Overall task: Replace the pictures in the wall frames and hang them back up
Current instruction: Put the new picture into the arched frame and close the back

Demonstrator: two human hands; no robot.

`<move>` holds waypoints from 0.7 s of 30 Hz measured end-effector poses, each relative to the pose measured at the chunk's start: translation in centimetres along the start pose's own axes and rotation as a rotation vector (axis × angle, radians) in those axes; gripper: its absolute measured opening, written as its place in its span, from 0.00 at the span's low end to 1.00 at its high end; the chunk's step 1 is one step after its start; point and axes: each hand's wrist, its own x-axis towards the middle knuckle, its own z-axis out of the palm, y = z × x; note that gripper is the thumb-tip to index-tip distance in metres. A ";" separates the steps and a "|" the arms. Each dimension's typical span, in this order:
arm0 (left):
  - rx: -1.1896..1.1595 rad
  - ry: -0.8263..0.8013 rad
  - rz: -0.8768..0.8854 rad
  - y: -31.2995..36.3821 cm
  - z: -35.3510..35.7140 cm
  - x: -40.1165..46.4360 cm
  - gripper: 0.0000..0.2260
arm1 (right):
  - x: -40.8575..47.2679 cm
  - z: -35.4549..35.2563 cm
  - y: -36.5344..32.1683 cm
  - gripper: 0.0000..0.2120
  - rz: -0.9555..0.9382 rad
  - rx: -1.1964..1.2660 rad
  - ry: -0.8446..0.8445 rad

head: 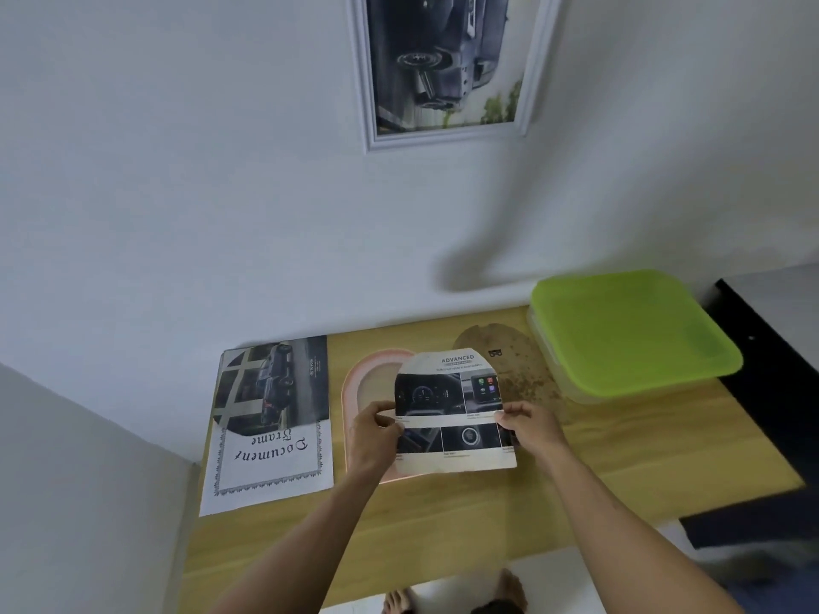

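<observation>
Currently, both hands hold an arch-topped printed picture [452,409] just above the wooden table [487,516]. Left hand [374,432] pinches the picture's left edge, thumb on the printed face, remaining fingers curled behind the sheet. Right hand [527,425] pinches the right edge in the same manner. The long axis of the picture runs from the person toward the wall: its rounded end, bearing the word "ADVANCED", points at the wall, and its straight edge points at the person. The printed face is up and reads upright from the person's side.

Beneath the picture, a pink arch-shaped frame [354,392] lies flat on the table, its rounded end likewise toward the wall; the picture covers its right portion. A brown arch-shaped backing board [514,361] lies just right of the frame, partly under the picture.

A sheet printed "Document Frame" [274,454] lies at the left of the table, with a car picture [270,383] overlapping its far part. A container with a green lid [629,330] sits at the far right. A white-framed car picture [447,64] hangs on the wall [177,170].
</observation>
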 end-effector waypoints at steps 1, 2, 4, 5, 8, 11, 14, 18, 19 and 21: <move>-0.001 -0.035 -0.003 0.2 0.7 -0.2 0.16 | 0.1 -0.9 0.4 0.06 0.008 -0.019 -0.005; 0.009 -0.070 0.000 0.5 1.4 -0.4 0.18 | 0.2 -1.9 0.8 0.08 0.010 -0.035 -0.014; 0.032 -0.133 0.002 1.0 2.9 -0.9 0.21 | 0.4 -4.0 1.8 0.12 0.023 -0.067 -0.024; 0.042 -0.167 -0.007 1.2 3.8 -1.2 0.22 | 0.4 -5.2 2.1 0.13 0.032 -0.088 -0.028; 0.084 -0.250 -0.052 1.6 6.7 -1.9 0.25 | 0.9 -8.6 3.6 0.13 0.074 -0.147 -0.027; 0.108 -0.303 -0.065 2.0 10.0 -3.1 0.28 | 1.2 -12.1 5.1 0.12 0.123 -0.218 -0.057; 0.149 -0.340 -0.092 2.1 13.7 -4.8 0.29 | 1.6 -15.7 6.6 0.11 0.148 -0.285 -0.076; 0.170 -0.385 -0.133 2.6 18.9 -6.7 0.29 | 2.4 -20.4 8.5 0.11 0.172 -0.355 -0.091; 0.172 -0.390 -0.139 2.8 20.2 -7.1 0.29 | 2.6 -21.5 8.9 0.11 0.177 -0.368 -0.093; 0.182 -0.386 -0.153 3.2 22.6 -7.9 0.30 | 3.1 -23.7 9.5 0.11 0.175 -0.403 -0.093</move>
